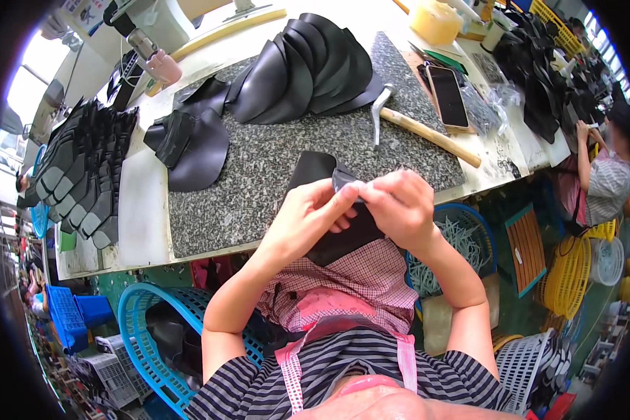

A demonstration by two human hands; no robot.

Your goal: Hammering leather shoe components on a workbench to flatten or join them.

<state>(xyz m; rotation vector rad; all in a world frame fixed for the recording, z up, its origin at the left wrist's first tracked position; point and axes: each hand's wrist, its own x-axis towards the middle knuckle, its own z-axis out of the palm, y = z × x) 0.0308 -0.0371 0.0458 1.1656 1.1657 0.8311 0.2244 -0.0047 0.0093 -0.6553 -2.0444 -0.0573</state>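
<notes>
Head view, w/ clock directions taken from frame centre. Left hand (pixel 308 213) and right hand (pixel 397 204) meet just off centre, both pinched shut on the upper edge of a black leather piece (pixel 343 234); fingertips touch at the fold. The piece hangs over the front edge of the speckled granite slab (pixel 259 175), approx. 6 o'clock of the slab's middle. Hammer (pixel 416 126) lies at 1 o'clock on the slab's right edge, head toward centre. Fanned stack of black pieces (pixel 308 70) at 12 o'clock. Phone (pixel 446 94) at 1–2 o'clock, beside the hammer. Blue basket (pixel 147 336) at 7 o'clock, below the table. Another person (pixel 605 175) sits at 3 o'clock.
</notes>
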